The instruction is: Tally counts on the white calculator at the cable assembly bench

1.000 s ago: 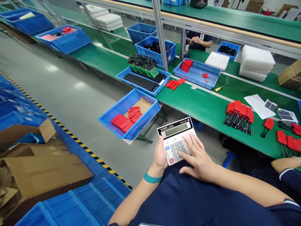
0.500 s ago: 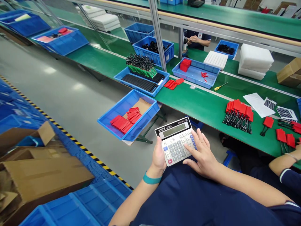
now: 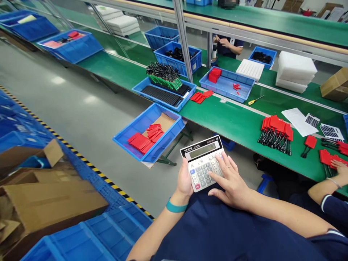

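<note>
Calculator [image 3: 201,167], one – held before the navy shirt [image 3: 231,232], tilted upward, presumably for easy reading; left hand [image 3: 185,179] pinching its left edge, thumb on top, other fingers hidden beneath; right hand [image 3: 231,184], fingers spread over the keys [image 3: 202,173], some covered, contact unclear – display [image 3: 203,150] digits too faint to read

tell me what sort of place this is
Probably an electronics assembly workshop: the long green workbench carries clustered red casings with black cables, and a blue tray holds what look like green circuit boards.
</note>
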